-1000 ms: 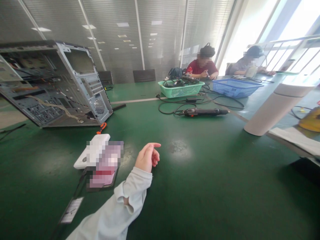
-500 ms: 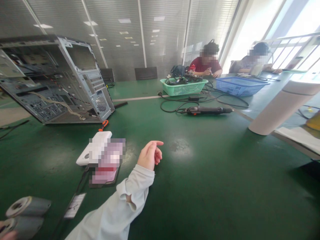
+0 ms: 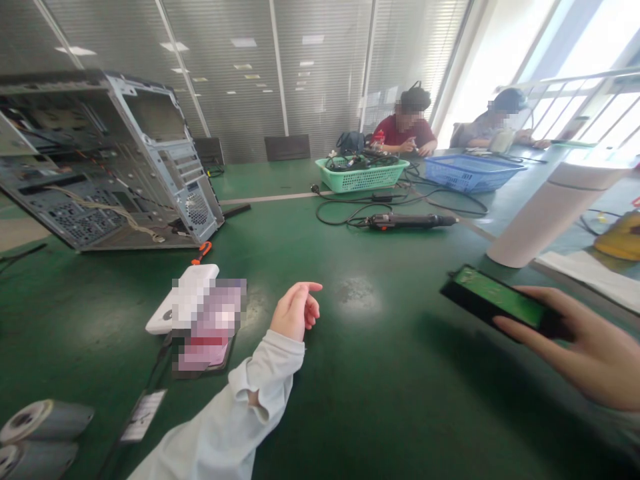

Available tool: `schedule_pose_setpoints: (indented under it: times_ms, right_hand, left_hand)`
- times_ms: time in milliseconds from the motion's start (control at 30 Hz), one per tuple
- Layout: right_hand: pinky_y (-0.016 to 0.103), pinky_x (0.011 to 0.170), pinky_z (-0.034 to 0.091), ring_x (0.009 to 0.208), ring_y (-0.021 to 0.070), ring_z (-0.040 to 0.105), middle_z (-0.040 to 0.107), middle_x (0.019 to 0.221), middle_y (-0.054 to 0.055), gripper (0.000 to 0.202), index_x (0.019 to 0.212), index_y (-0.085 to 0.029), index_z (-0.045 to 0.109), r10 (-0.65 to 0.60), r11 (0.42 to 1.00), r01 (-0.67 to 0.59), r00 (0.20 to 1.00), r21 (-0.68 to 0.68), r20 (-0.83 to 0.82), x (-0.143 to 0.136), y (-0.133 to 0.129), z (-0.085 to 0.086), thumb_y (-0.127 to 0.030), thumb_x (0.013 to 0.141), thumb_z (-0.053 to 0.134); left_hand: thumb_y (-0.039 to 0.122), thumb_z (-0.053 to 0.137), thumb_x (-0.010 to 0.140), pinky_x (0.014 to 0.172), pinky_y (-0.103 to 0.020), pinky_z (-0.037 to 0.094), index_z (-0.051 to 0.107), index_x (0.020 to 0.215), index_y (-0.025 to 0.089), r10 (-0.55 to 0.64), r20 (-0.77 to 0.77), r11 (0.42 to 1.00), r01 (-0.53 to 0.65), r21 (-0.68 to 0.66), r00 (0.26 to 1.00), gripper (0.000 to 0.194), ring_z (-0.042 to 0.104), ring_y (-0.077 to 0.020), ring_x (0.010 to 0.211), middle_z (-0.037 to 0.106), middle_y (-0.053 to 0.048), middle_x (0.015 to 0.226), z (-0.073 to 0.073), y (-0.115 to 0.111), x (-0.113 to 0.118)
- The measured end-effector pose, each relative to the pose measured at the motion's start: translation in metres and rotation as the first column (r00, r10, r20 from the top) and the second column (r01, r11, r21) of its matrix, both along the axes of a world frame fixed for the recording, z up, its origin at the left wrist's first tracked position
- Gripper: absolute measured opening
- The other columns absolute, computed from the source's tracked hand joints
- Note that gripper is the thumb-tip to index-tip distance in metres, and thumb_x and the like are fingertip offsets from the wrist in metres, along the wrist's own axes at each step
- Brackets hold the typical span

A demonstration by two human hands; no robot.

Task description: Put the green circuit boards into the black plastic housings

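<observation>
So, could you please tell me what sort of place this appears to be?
Probably an electronics workroom or repair area, judging by the open-sided computer case, the black corded tool and what looks like a green circuit board.

The green counter (image 3: pixel 390 393) was glossy, with a scuffed patch near its middle. An open computer case (image 3: pixel 107 200) stood at its left, a white slab-like device (image 3: pixel 183 300) and a pinkish phone (image 3: pixel 217 327) side by side before it, two grey cylinders (image 3: pixel 65 420) nearer. Farther back lay a black power screwdriver (image 3: pixel 413 222), behind it green (image 3: pixel 363 181) and blue baskets (image 3: pixel 470 177); a pale tumbler (image 3: pixel 545 217) stood right.
</observation>
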State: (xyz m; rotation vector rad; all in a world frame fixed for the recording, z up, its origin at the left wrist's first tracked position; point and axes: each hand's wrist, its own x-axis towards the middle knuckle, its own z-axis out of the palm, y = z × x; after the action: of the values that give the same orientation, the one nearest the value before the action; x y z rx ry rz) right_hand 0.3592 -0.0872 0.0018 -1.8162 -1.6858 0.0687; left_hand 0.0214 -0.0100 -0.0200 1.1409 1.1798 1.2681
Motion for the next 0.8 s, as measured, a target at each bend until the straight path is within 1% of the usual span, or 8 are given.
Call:
schedule_pose_setpoints:
  times_ms: [33, 67, 167, 233, 300, 467, 600, 800]
  right_hand:
    - [0.034, 0.055, 0.045, 0.064, 0.0208, 0.056, 0.060, 0.087, 0.011, 0.050, 0.107, -0.022, 0.053, 0.097, 0.995, -0.097, 0.995, -0.035, -0.023, -0.021, 0.008, 0.003, -0.058, 0.074, 0.061]
    - [0.034, 0.059, 0.047, 0.070, 0.0213, 0.057, 0.059, 0.093, 0.011, 0.047, 0.110, -0.022, 0.051, 0.222, 0.975, -0.222, 0.975, -0.012, -0.035, -0.045, 0.015, 0.006, -0.055, 0.078, 0.057]
    - [0.033, 0.071, 0.048, 0.084, 0.0213, 0.055, 0.055, 0.102, 0.009, 0.035, 0.112, -0.020, 0.049, 0.506, 0.858, -0.501, 0.862, 0.114, -0.020, -0.114, 0.035, 0.015, -0.041, 0.084, 0.051]
    - [0.033, 0.077, 0.048, 0.089, 0.0200, 0.054, 0.052, 0.105, 0.008, 0.031, 0.112, -0.020, 0.048, 0.591, 0.800, -0.580, 0.806, 0.150, -0.038, -0.147, 0.045, 0.015, -0.031, 0.083, 0.051]
    - [0.033, 0.082, 0.048, 0.093, 0.0197, 0.053, 0.050, 0.107, 0.007, 0.033, 0.113, -0.020, 0.048, 0.610, 0.786, -0.590, 0.789, 0.187, -0.070, -0.166, 0.052, 0.008, -0.025, 0.081, 0.053]
    - [0.037, 0.084, 0.049, 0.097, 0.0213, 0.051, 0.045, 0.112, 0.007, 0.037, 0.116, -0.023, 0.048, 0.573, 0.803, -0.552, 0.818, 0.225, -0.040, -0.171, 0.058, -0.017, -0.021, 0.080, 0.055]
    - [0.036, 0.085, 0.049, 0.100, 0.0216, 0.051, 0.045, 0.112, 0.007, 0.036, 0.116, -0.023, 0.047, 0.576, 0.793, -0.547, 0.816, 0.268, -0.040, -0.166, 0.058, -0.022, -0.021, 0.081, 0.053]
    - [0.034, 0.083, 0.049, 0.100, 0.0210, 0.051, 0.046, 0.113, 0.007, 0.034, 0.116, -0.022, 0.047, 0.592, 0.780, -0.547, 0.803, 0.304, -0.075, -0.165, 0.058, -0.018, -0.023, 0.083, 0.053]
  left_hand:
    - [0.048, 0.049, 0.073, 0.034, -0.016, 0.028, 0.062, 0.082, 0.013, 0.010, -0.001, 1.000, -0.010, 0.003, 1.000, 0.038, 0.039, -0.0064, 0.038, 0.049, 0.004, 0.048, 0.000, 0.000, 0.000]
    - [0.046, 0.049, 0.072, 0.035, -0.015, 0.029, 0.063, 0.081, 0.013, 0.025, -0.001, 1.000, -0.025, 0.008, 1.000, 0.037, 0.041, -0.0070, 0.041, 0.050, 0.003, 0.051, -0.001, 0.001, -0.001]
    - [0.045, 0.052, 0.071, 0.039, -0.015, 0.036, 0.066, 0.082, 0.014, 0.078, 0.009, 0.996, -0.079, 0.034, 0.997, 0.036, 0.050, -0.0103, 0.057, 0.057, -0.003, 0.067, -0.003, 0.004, -0.005]
    - [0.046, 0.052, 0.071, 0.045, -0.017, 0.042, 0.067, 0.088, 0.016, 0.079, 0.030, 0.996, -0.081, 0.037, 0.996, 0.038, 0.055, -0.0136, 0.070, 0.063, -0.006, 0.082, -0.004, 0.007, -0.008]
    - [0.047, 0.051, 0.073, 0.050, -0.019, 0.045, 0.066, 0.097, 0.018, 0.060, 0.050, 0.998, -0.062, 0.031, 0.997, 0.041, 0.057, -0.0158, 0.078, 0.064, -0.007, 0.096, -0.004, 0.008, -0.010]
    - [0.045, 0.050, 0.075, 0.067, -0.026, 0.049, 0.066, 0.102, 0.016, 0.010, -0.024, 0.997, -0.008, 0.074, 1.000, 0.043, 0.060, -0.0194, 0.085, 0.065, -0.009, 0.101, -0.004, 0.006, -0.011]
    - [0.042, 0.053, 0.075, 0.080, -0.030, 0.047, 0.066, 0.104, 0.015, 0.032, -0.082, 0.992, -0.022, 0.122, 0.996, 0.042, 0.059, -0.0221, 0.095, 0.065, -0.009, 0.105, -0.006, 0.004, -0.010]
    - [0.040, 0.053, 0.073, 0.072, -0.030, 0.050, 0.063, 0.109, 0.014, -0.003, -0.098, 0.991, 0.016, 0.132, 0.995, 0.046, 0.060, -0.0213, 0.088, 0.065, -0.010, 0.102, -0.003, 0.001, -0.010]
